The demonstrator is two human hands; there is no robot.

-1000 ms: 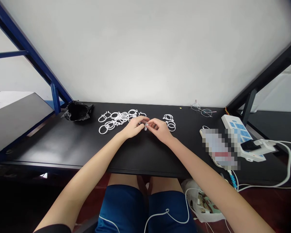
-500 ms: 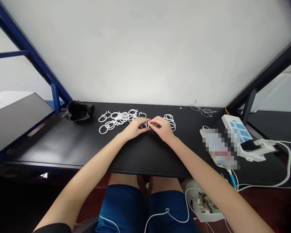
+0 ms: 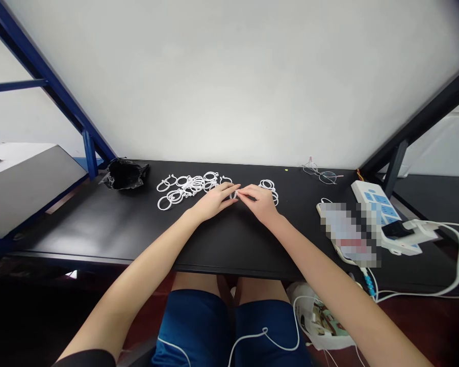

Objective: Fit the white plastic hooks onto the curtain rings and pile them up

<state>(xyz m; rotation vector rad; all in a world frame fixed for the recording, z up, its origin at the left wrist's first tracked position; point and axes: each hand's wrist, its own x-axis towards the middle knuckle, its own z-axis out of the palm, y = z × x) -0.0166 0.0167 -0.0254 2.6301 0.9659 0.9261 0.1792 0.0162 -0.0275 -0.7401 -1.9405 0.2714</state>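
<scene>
No brand, label or writing is legible. The screen of the white-edged phone is masked by pixel blocks, which also cover part of the white power strip with blue socket panels. The open black plastic bag stands at the table's left rear; its contents cannot be made out. The translucent white bag, below the table edge, shows green and brown patterned material and is partly covered by the right forearm. The left hand and right hand appear to clamp one small white plastic ring between their fingertips, above the black table; fingers hide part of it. White ring pile lies left of the hands. Smaller white ring group lies behind the right hand, partly hidden.
</scene>
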